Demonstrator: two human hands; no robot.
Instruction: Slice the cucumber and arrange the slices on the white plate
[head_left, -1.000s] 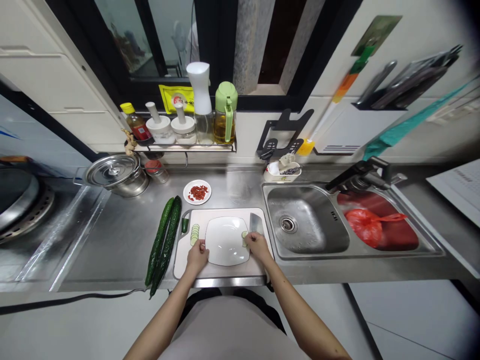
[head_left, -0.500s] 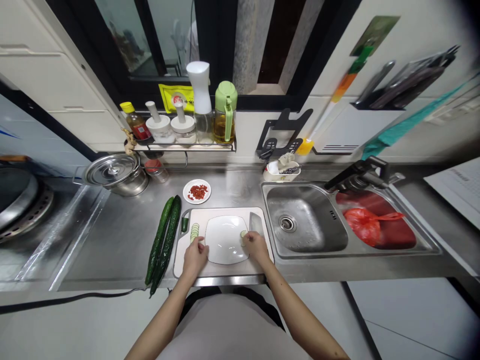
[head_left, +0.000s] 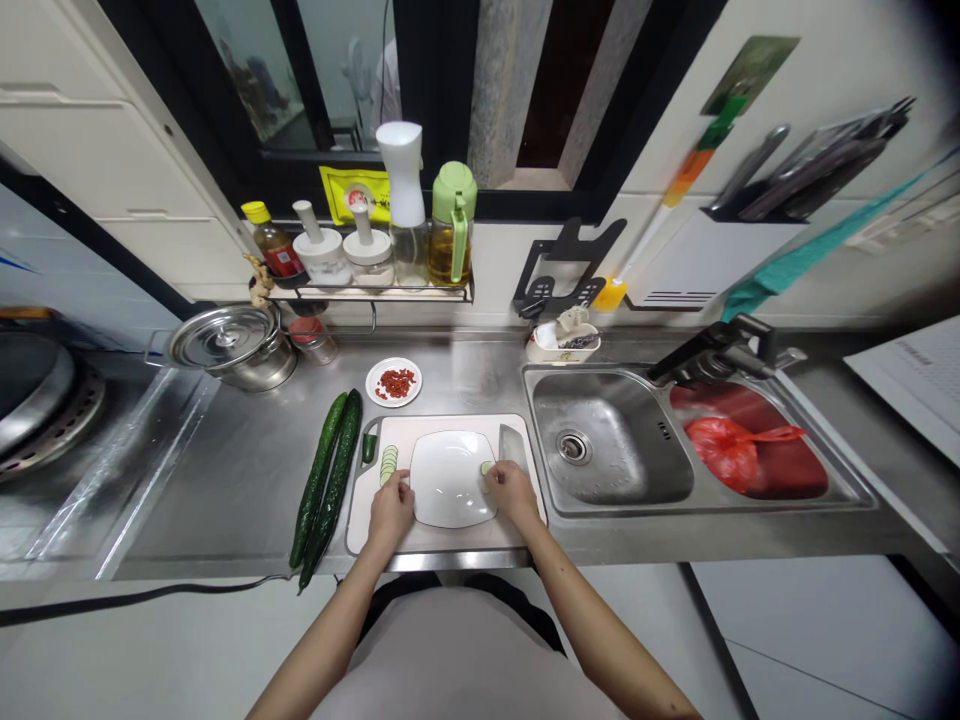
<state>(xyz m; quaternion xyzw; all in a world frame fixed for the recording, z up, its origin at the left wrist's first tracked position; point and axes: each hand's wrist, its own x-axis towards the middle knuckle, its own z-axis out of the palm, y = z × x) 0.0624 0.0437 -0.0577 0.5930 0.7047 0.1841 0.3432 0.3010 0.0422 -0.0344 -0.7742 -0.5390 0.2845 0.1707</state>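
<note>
A white plate [head_left: 454, 478] with rounded corners sits on a pale cutting board [head_left: 435, 541]. At its right edge my right hand [head_left: 515, 492] is closed in a pinch on a thin cucumber slice [head_left: 486, 468]. My left hand [head_left: 390, 510] is by the plate's left edge, thumb and fingers drawn together; whatever is between them is hidden. Just beyond those fingers lies an overlapping row of cucumber slices [head_left: 388, 462]. A short cucumber piece [head_left: 369, 448] rests at the board's upper left. The broad knife blade [head_left: 513, 447] on the board's right side is partly covered by my right hand.
Two whole cucumbers [head_left: 328, 490] lie left of the board. Behind it stands a small dish of chopped red pieces [head_left: 394, 384]. To the right is a double sink [head_left: 611, 440] with a red bag [head_left: 724, 452]; a lidded pot [head_left: 259, 360] stands at the left.
The camera view has shifted very slightly. Both hands stay almost in the same place beside the plate, and the cucumber slice remains in my right fingers.
</note>
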